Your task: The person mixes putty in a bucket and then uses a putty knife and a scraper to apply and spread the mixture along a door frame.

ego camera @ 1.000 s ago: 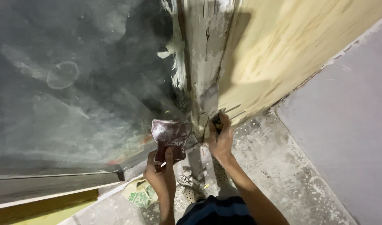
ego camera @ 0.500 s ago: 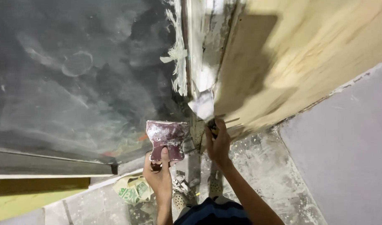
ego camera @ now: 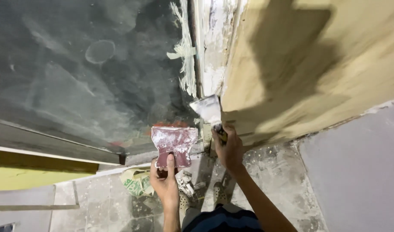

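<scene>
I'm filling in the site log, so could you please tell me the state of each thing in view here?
Left hand: gripping the red scraper's handle.
Red scraper: held flat, blade smeared white.
Right hand: gripping the putty knife.
Putty knife: blade coated with filler, pressed at the frame's edge.
Frame: patchy with white filler.
Glass pane: dusty, smeared near the frame.
Floor: spattered.

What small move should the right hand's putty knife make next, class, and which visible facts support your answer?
Probably draw the putty knife up along the corner. The right hand holds its blade, coated with white filler, against the edge where the yellowish wall meets the white-smeared frame. The left hand holds a wider scraper nearby.
</scene>
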